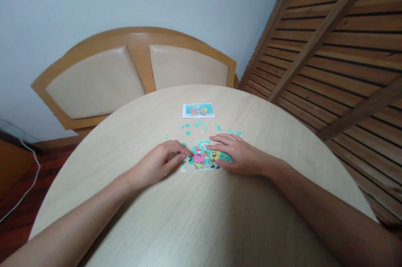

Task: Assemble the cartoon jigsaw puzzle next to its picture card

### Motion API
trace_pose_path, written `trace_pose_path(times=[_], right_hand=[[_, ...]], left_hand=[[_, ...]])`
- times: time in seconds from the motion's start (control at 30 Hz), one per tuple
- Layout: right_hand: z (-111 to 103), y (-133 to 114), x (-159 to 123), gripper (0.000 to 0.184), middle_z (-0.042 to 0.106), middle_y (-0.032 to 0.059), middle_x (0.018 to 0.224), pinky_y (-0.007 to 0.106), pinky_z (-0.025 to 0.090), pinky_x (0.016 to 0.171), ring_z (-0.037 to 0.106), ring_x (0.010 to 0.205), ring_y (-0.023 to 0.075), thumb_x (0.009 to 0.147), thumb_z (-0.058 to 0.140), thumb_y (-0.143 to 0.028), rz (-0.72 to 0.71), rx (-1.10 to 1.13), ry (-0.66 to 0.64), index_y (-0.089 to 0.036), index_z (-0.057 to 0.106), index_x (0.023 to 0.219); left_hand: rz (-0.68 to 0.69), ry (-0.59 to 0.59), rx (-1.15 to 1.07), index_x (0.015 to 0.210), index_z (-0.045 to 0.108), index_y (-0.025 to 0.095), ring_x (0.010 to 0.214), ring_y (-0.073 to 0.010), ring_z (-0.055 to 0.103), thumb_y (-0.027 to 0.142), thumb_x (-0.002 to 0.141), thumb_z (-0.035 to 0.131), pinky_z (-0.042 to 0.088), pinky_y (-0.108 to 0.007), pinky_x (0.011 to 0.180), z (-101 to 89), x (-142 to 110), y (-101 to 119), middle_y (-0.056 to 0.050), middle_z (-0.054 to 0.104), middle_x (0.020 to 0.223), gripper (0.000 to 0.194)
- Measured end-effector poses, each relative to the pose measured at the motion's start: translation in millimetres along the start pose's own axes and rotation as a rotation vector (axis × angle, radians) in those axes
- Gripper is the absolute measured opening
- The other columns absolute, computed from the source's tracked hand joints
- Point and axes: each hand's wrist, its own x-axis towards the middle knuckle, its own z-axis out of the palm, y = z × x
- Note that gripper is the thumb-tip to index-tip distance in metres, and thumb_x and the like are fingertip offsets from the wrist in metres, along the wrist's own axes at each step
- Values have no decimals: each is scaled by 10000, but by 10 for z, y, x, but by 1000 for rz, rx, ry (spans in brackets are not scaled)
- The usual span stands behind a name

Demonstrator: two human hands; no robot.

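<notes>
A partly joined jigsaw puzzle (206,159) with a pink starfish figure and a yellow square figure lies on the table before me. My left hand (166,158) is at its left edge, thumb and forefinger pinched on a small teal puzzle piece (190,157) that the fingertips partly cover. My right hand (240,154) rests with fingers spread over the puzzle's right side and hides part of it. Beyond the hands, several loose teal pieces (187,126) are scattered, with more (235,132) to the right. One pale green piece (183,168) sits just below my left fingertips.
A picture sheet (198,110) showing the same figures lies farther back on the round wooden table (201,216). Behind the table stands a wide padded chair back (141,61) against the wall. A slatted wooden screen (329,49) rises on the right, and a white cable (36,170) hangs at left.
</notes>
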Motion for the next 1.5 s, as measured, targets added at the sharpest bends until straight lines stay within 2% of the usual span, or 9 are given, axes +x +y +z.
trace_pose_path(times=[0.2,0.33,0.43,0.53,0.63,0.73,1.07,1.5], right_hand=[[5,5,-2,477,531,125,1516,522,354,1162,466,1401,308,965,571,-431,-11,-18,-3,-248,613,1404],[3,3,-4,475,533,122,1515,532,350,1163,464,1403,313,965,573,-439,-10,-12,3,-253,616,1400],[2,1,-1,477,533,123,1514,526,352,1162,463,1404,310,962,578,-434,-13,-14,7,-253,615,1402],[3,1,-1,473,536,118,1513,520,349,1165,464,1404,304,964,575,-435,-13,-15,7,-258,615,1401],[8,6,-2,471,534,113,1514,523,356,1161,465,1402,305,964,575,-442,-13,-18,7,-263,616,1398],[14,10,-4,471,532,110,1516,522,353,1164,461,1406,304,963,578,-441,-14,-16,11,-267,615,1399],[5,9,2,478,534,116,1513,521,348,1167,460,1406,303,961,576,-437,-16,-3,8,-264,613,1405],[-2,-5,7,482,534,126,1512,531,342,1169,456,1408,314,950,593,-426,-1,11,2,-251,621,1398]], left_hand=[[97,-51,28,1088,719,233,1018,-184,640,248,1050,501,479,-348,947,66,-6,11,-46,731,1075,222],[112,-52,39,1012,699,211,1006,-189,618,242,1052,492,470,-353,941,97,-1,53,-51,707,1046,213],[122,-57,40,1038,691,216,1029,-190,615,242,1052,494,465,-357,960,121,-8,40,-48,711,1062,199],[84,-48,48,1098,677,220,1024,-193,620,241,1035,523,482,-346,933,144,-20,17,-48,714,1059,168],[48,-37,75,1027,673,213,981,-195,623,238,1012,557,491,-335,894,151,-24,22,-44,710,1005,119],[70,-41,108,970,680,213,975,-200,622,245,1012,561,485,-346,903,147,-17,47,-38,719,985,130],[98,-21,230,1014,736,233,955,-206,662,264,1005,594,490,-361,903,175,2,63,-34,765,1005,146],[28,-26,403,1016,721,236,977,-234,658,267,995,619,471,-370,862,225,-14,106,-34,753,1030,108]])
